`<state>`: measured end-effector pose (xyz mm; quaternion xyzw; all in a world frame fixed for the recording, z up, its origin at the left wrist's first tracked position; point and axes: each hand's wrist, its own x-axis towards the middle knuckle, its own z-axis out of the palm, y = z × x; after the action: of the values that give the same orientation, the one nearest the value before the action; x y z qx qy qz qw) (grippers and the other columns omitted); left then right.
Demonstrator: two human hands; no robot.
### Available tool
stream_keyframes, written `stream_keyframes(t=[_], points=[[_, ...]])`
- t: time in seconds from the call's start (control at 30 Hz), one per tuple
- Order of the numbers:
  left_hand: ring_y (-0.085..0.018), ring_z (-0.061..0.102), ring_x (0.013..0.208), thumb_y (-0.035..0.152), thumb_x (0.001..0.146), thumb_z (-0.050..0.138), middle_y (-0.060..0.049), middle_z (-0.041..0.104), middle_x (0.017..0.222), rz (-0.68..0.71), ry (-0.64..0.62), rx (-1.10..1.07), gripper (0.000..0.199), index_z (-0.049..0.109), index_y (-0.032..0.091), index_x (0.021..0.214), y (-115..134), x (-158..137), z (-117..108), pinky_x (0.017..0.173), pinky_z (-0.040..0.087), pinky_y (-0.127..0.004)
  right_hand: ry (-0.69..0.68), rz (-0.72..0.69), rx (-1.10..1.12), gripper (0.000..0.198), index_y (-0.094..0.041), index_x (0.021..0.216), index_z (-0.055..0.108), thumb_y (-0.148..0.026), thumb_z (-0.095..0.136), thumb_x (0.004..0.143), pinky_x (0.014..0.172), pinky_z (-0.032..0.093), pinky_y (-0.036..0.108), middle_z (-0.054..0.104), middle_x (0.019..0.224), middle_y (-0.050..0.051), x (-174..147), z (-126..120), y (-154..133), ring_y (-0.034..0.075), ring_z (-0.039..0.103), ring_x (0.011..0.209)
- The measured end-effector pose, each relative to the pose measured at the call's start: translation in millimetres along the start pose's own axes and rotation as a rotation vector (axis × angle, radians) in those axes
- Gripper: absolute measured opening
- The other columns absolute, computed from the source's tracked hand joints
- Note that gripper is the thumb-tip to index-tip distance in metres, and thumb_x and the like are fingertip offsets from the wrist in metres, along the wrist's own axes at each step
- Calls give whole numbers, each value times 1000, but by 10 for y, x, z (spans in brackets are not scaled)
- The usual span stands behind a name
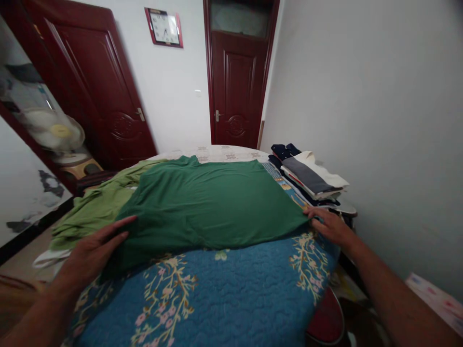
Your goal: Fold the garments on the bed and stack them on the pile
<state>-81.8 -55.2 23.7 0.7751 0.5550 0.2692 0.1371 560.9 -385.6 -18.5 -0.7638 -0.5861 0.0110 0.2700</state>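
Note:
A dark green T-shirt point(224, 202) lies spread out sideways over a blue quilted cloth with flower sprays point(231, 294). My left hand point(96, 248) rests at the shirt's left side, its visible fingers stretched out and apart against the fabric. At the shirt's near right corner, my right hand point(329, 225) has its fingers closed on the edge of the fabric. Light green clothing point(96, 207) lies crumpled beyond my left hand, partly under the T-shirt.
A stack of folded clothes point(311, 176) stands at the table's right side, near the wall. The far table end has a pale patterned cover point(231, 153). Below the right edge is a red-seated stool point(327, 318). A white fan point(54, 130) stands at the left.

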Motion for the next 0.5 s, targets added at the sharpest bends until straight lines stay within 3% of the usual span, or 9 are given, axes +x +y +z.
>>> stream_keyframes(t=[0.07,0.17,0.3,0.4,0.5], points=[[-27,67,134,74,80,56,14,74,139,16,-42,-124,67,74,40,135,27,125,-74,118,51,-43,-29,41,54,30,-25,98,74,-42,51,91,111,51,46,78,126,10,194,-121,-83,32,70,121],[-30,62,140,73,80,64,14,71,144,43,-54,-220,66,73,41,137,111,388,-180,126,40,-49,-60,87,74,31,-26,95,76,-45,53,87,95,56,40,80,102,6,582,-278,-205,29,72,99],[-29,60,141,62,88,68,5,68,151,147,-16,-273,59,72,35,140,363,901,-306,129,35,-47,-15,148,167,31,-23,92,75,-48,57,84,75,52,33,74,82,2,1235,-358,-260,24,66,79],[-30,62,136,55,86,73,-6,68,150,244,-40,-377,64,72,22,141,590,1449,-293,126,40,-49,79,271,178,35,-22,104,78,-45,58,88,74,47,32,76,89,6,1802,-251,-153,22,65,80],[-27,70,122,46,81,80,-9,74,140,242,-115,-524,66,72,20,141,670,2063,-122,113,53,-42,212,417,152,37,-20,116,79,-37,58,91,74,46,33,78,105,12,2375,82,50,21,67,83]])
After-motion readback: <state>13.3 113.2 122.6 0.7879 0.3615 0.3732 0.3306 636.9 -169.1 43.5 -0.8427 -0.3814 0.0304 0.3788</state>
